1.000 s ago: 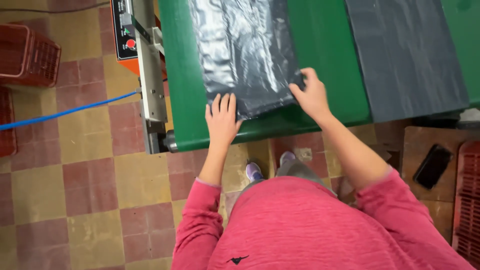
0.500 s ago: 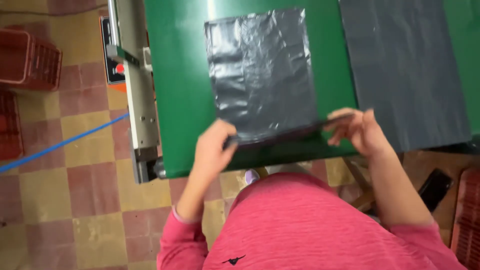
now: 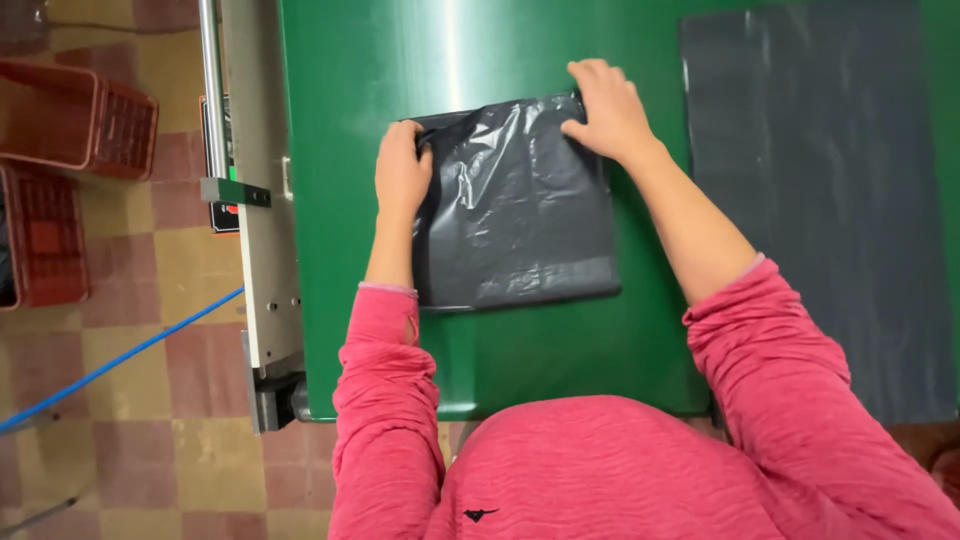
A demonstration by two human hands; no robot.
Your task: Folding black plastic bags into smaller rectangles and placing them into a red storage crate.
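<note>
We press our left hand and right hand flat, fingers open, on the far corners of a crinkled, glossy black plastic bag, folded square on the smooth green table.

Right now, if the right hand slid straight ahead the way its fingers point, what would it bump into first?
Probably nothing soon. The right hand rests on the far corner of the folded black plastic bag, fingers pointing away from the person. Beyond them lies only bare green table up to the picture's edge.
</note>
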